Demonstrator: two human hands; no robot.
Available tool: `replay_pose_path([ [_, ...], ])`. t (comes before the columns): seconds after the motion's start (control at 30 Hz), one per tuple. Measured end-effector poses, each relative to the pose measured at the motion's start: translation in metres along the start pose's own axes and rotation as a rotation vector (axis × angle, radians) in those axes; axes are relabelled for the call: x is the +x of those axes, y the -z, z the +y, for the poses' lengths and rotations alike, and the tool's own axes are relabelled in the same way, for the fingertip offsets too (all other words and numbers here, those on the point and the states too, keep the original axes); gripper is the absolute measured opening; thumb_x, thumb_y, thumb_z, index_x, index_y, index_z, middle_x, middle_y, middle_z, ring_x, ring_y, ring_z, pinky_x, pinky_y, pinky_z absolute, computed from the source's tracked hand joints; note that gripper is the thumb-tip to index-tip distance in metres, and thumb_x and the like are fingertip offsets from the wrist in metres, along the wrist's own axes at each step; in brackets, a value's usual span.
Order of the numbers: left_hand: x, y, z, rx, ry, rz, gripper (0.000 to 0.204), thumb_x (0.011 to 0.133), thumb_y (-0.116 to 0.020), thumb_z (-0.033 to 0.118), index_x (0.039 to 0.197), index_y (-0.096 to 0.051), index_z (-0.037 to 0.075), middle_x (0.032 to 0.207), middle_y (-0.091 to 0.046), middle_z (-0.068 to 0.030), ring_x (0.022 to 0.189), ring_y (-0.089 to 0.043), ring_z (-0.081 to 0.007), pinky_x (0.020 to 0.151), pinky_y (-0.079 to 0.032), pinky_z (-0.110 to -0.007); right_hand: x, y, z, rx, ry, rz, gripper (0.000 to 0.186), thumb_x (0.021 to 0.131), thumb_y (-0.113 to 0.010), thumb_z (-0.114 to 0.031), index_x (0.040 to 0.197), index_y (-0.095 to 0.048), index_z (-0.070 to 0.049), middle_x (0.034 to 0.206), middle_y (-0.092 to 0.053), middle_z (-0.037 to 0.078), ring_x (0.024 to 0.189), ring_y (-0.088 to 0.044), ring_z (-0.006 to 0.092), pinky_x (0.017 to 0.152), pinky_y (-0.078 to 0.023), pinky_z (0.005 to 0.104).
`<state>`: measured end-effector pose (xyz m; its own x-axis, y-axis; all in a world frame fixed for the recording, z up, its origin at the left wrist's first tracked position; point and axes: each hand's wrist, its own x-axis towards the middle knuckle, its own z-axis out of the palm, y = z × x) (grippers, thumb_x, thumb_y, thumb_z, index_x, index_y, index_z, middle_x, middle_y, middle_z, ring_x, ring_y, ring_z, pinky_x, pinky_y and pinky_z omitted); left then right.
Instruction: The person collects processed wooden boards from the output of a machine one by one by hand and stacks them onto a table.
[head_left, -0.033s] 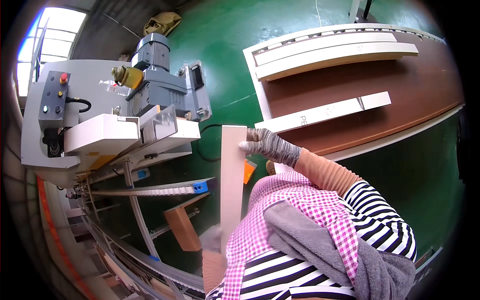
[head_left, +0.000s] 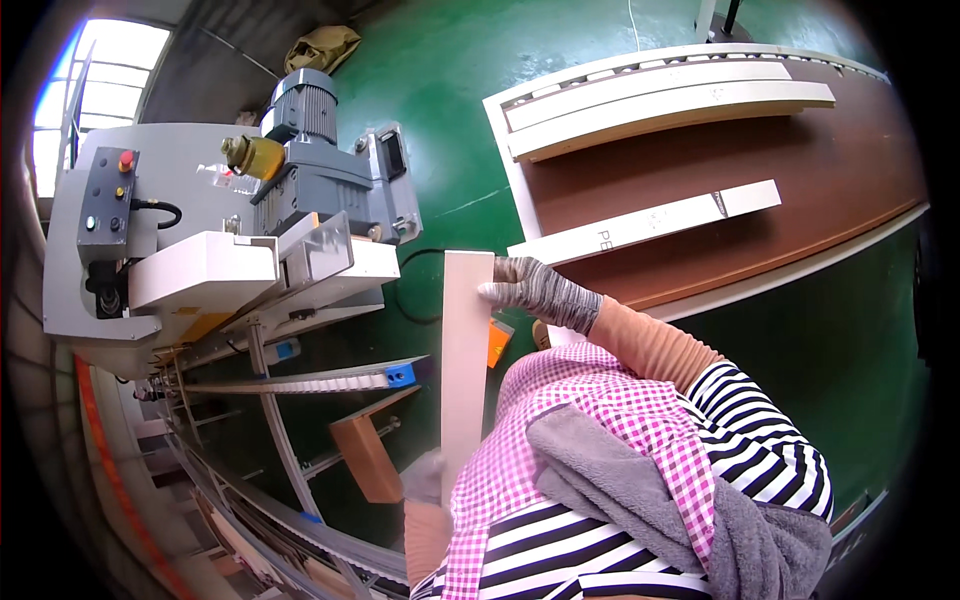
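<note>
A long, narrow pale pinkish board (head_left: 466, 350) stretches away from my body, held in both hands. My right hand (head_left: 545, 292), in a grey striped glove, grips its right edge close to the far end, with the thumb on the upper face. At the near end, my left hand (head_left: 427, 476) wears a greyish glove and holds the board's left edge; most of its fingers are hidden. My checked pink apron covers part of the board's near end.
To the left stands a grey machine with a motor (head_left: 304, 105) and a button box (head_left: 108, 205). A roller rail with a blue end cap (head_left: 400, 375) points toward the board. On the right, a brown-topped platform (head_left: 640, 180) bears several white boards (head_left: 650, 222). A brown block (head_left: 365, 458) sits lower left.
</note>
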<state>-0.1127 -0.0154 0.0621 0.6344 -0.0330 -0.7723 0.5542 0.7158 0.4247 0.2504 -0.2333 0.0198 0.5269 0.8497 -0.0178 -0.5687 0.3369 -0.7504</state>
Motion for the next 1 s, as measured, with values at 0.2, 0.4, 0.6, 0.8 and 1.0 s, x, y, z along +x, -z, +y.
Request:
replay_pose_path([
  [0.2, 0.006, -0.023, 0.004, -0.013, 0.019, 0.058, 0.045, 0.088, -0.070, 0.029, 0.118, -0.063, -0.004, 0.113, -0.068, -0.0129, 0.101, -0.064, -0.0237, 0.091, -0.049, -0.036, -0.015, 0.022, 0.006, -0.011, -0.041, 0.131, 0.057, 0.090, -0.072, -0.031, 0.136, -0.054, -0.002, 0.118, -0.066, 0.012, 0.106, -0.066, 0.0226, 0.092, -0.055, 0.0356],
  [0.4, 0.024, -0.033, 0.011, -0.094, 0.142, -0.062, 0.043, 0.088, -0.070, 0.026, 0.120, -0.062, -0.003, 0.117, -0.067, -0.0141, 0.105, -0.064, -0.0259, 0.092, -0.050, -0.038, -0.028, 0.038, 0.005, 0.007, -0.030, 0.191, 0.056, 0.090, -0.071, -0.031, 0.136, -0.054, -0.003, 0.117, -0.067, 0.012, 0.104, -0.066, 0.0212, 0.092, -0.055, 0.0347],
  [0.6, 0.031, -0.057, 0.019, -0.011, 0.150, -0.062, 0.043, 0.088, -0.070, 0.027, 0.118, -0.063, -0.003, 0.116, -0.067, -0.0149, 0.104, -0.064, -0.0262, 0.093, -0.049, -0.038, -0.043, 0.048, -0.003, 0.009, -0.027, 0.256, 0.052, 0.092, -0.069, -0.031, 0.132, -0.056, -0.001, 0.109, -0.068, 0.010, 0.099, -0.067, 0.0186, 0.091, -0.055, 0.0335],
  [0.8, 0.041, -0.071, 0.020, 0.070, 0.149, 0.030, 0.044, 0.087, -0.070, 0.029, 0.117, -0.063, -0.003, 0.114, -0.068, -0.0143, 0.101, -0.065, -0.0262, 0.092, -0.050, -0.039, -0.051, 0.064, -0.003, 0.026, -0.069, 0.363, 0.046, 0.092, -0.069, -0.031, 0.124, -0.059, 0.001, 0.104, -0.069, 0.011, 0.094, -0.069, 0.0185, 0.087, -0.057, 0.0320],
  [1.0, 0.059, -0.080, 0.018, 0.147, 0.154, 0.090, 0.047, 0.086, -0.070, 0.031, 0.118, -0.063, -0.003, 0.114, -0.067, -0.0141, 0.101, -0.065, -0.0261, 0.093, -0.050, -0.039, -0.060, 0.085, -0.001, 0.055, -0.110, 0.434, 0.045, 0.092, -0.069, -0.032, 0.122, -0.060, 0.000, 0.103, -0.069, 0.012, 0.093, -0.069, 0.0187, 0.087, -0.057, 0.0313],
])
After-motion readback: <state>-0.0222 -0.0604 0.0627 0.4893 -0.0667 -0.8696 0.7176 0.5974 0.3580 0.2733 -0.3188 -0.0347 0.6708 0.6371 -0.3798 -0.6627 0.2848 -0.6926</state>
